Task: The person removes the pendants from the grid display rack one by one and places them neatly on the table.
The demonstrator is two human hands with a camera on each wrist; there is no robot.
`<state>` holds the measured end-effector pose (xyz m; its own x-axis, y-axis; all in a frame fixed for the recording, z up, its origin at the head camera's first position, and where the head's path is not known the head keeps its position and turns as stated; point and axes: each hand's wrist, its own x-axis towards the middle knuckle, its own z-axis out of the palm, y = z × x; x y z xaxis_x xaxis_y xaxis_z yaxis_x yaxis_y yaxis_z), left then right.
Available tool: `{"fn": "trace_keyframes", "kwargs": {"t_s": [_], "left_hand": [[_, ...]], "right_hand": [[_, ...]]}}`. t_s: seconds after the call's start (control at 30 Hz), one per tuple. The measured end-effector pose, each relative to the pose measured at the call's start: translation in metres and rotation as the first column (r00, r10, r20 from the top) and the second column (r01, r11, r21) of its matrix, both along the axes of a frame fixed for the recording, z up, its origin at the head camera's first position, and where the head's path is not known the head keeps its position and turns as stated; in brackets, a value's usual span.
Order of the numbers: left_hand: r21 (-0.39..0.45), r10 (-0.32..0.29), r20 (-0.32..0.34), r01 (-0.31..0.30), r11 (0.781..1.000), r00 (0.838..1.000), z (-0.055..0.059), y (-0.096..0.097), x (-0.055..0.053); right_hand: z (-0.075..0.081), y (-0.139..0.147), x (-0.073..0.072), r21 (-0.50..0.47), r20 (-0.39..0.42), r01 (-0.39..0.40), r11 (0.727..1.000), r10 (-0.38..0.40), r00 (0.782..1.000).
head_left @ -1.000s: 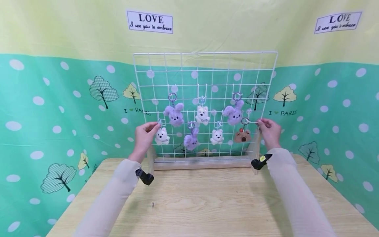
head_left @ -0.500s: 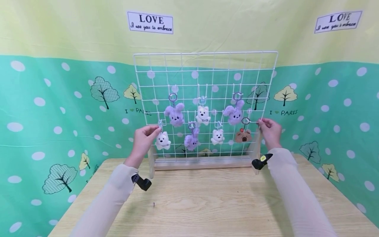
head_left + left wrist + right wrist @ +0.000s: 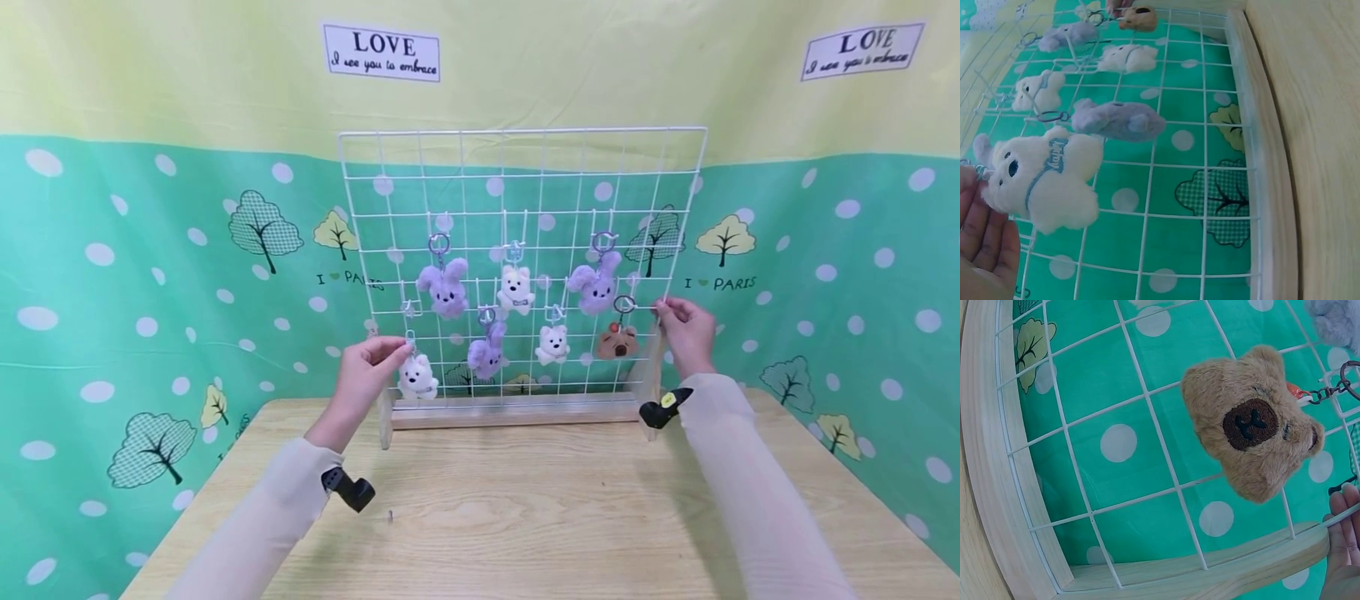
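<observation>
A white wire grid rack (image 3: 525, 177) on a wooden base carries several plush keychains. My left hand (image 3: 363, 371) pinches the clasp above a white plush dog keychain (image 3: 417, 379) at the lower left of the grid. The plush hangs below my fingertips, under a light-blue-tinted hook (image 3: 408, 308). In the left wrist view, this white plush (image 3: 1063, 178) shows a blue strap, with my curled fingers beside its head. My right hand (image 3: 687, 331) pinches the grid's right side wire, beside a brown plush bear keychain (image 3: 617, 343).
Purple rabbit keychains (image 3: 444, 289) and other white plush keychains (image 3: 516, 289) hang on hooks across the grid. The wooden base (image 3: 517, 412) stands on a wood-grain table (image 3: 510, 508). A tiny object (image 3: 390, 517) lies on it. Green patterned cloth (image 3: 150, 333) hangs behind.
My left hand has moved down and slightly right, and the white plush dog has come lower with it, away from the hook. My right hand stays at the grid's side.
</observation>
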<state>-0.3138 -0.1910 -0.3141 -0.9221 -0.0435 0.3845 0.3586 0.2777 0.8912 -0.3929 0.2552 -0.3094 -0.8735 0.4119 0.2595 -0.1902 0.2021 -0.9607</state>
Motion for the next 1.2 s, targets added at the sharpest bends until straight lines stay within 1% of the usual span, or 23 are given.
{"fn": "trace_keyframes", "kwargs": {"t_s": [0.13, 0.3, 0.47, 0.6, 0.83, 1.07, 1.2], "left_hand": [[-0.010, -0.003, 0.017, 0.003, 1.000, 1.000, -0.007, -0.001, 0.006], [-0.012, -0.003, 0.064, 0.003, 1.000, 0.998, -0.015, -0.003, 0.011], [-0.010, -0.003, 0.100, 0.004, 1.000, 0.995, -0.025, -0.004, 0.013], [-0.021, 0.002, 0.113, 0.001, 1.000, 0.994, -0.033, -0.005, 0.015], [-0.020, -0.007, 0.127, 0.009, 1.000, 0.992, -0.048, -0.006, 0.015], [-0.037, -0.011, 0.157, 0.018, 0.999, 0.988, -0.063, -0.007, 0.019], [-0.051, -0.003, 0.169, 0.012, 0.999, 0.986, -0.072, -0.008, 0.020]], "right_hand": [[-0.001, 0.000, -0.001, 0.005, 0.001, 0.007, 1.000, -0.007, 1.000], [-0.002, 0.000, -0.002, 0.015, -0.005, 0.011, 1.000, -0.011, 1.000], [-0.004, 0.000, -0.003, 0.037, -0.021, 0.017, 0.999, -0.016, 1.000], [-0.005, 0.000, -0.004, 0.044, -0.027, 0.019, 0.999, -0.018, 0.999], [-0.008, 0.000, -0.007, 0.025, -0.046, 0.035, 0.999, -0.034, 0.998], [-0.007, 0.001, -0.006, 0.018, -0.030, 0.033, 0.999, -0.032, 0.999], [-0.007, 0.001, -0.006, 0.020, -0.036, 0.028, 0.999, -0.028, 0.999]]}}
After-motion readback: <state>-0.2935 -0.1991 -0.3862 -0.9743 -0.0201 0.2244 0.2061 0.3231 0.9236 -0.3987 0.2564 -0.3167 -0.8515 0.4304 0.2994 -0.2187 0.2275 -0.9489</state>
